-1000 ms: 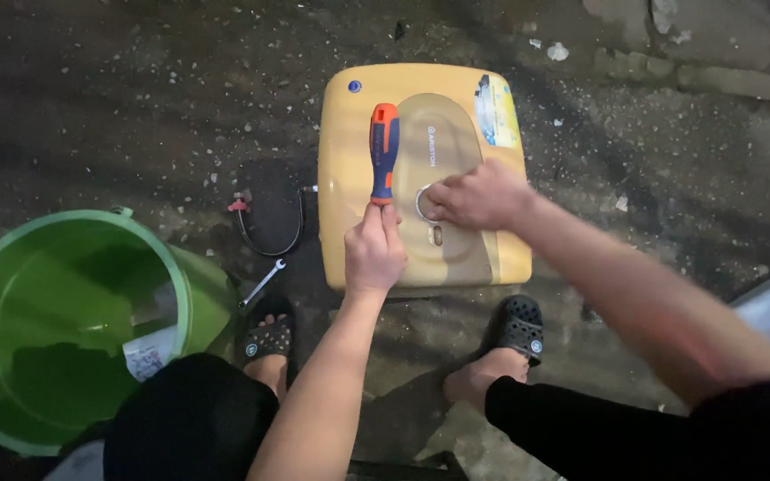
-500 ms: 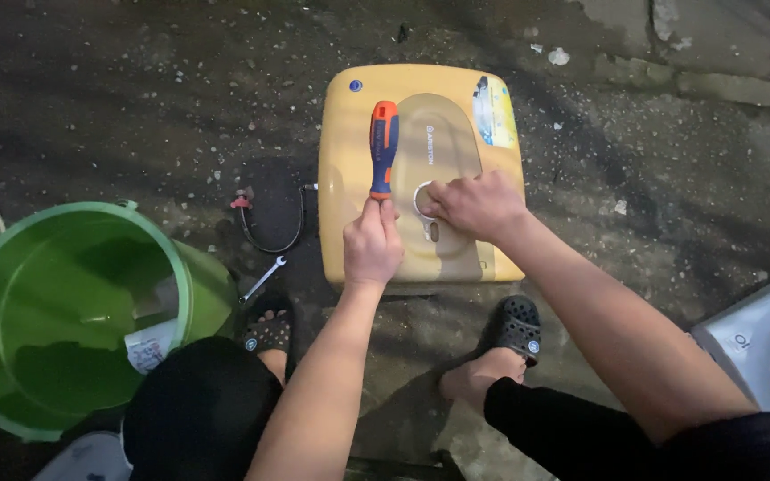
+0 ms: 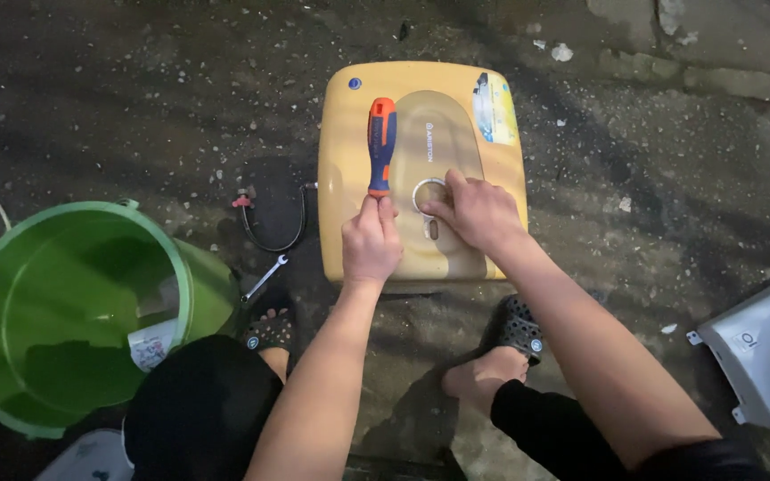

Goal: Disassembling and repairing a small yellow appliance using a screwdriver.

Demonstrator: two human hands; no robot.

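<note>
A yellow water heater casing (image 3: 349, 178) was seen lying flat on the wet concrete floor (image 3: 135, 89), just beyond the person's feet. The left hand (image 3: 371, 242) was closed around the near end of an orange and blue screwdriver (image 3: 380, 145), which was lying on the casing. The right hand (image 3: 477, 212) was curled on a round silver knob (image 3: 422, 191) at the casing's middle, and a green bucket (image 3: 180, 294) stood at the near left.

Bucket (image 3: 73, 312) left of heater (image 3: 421, 169), wrench (image 3: 265, 278) between
</note>
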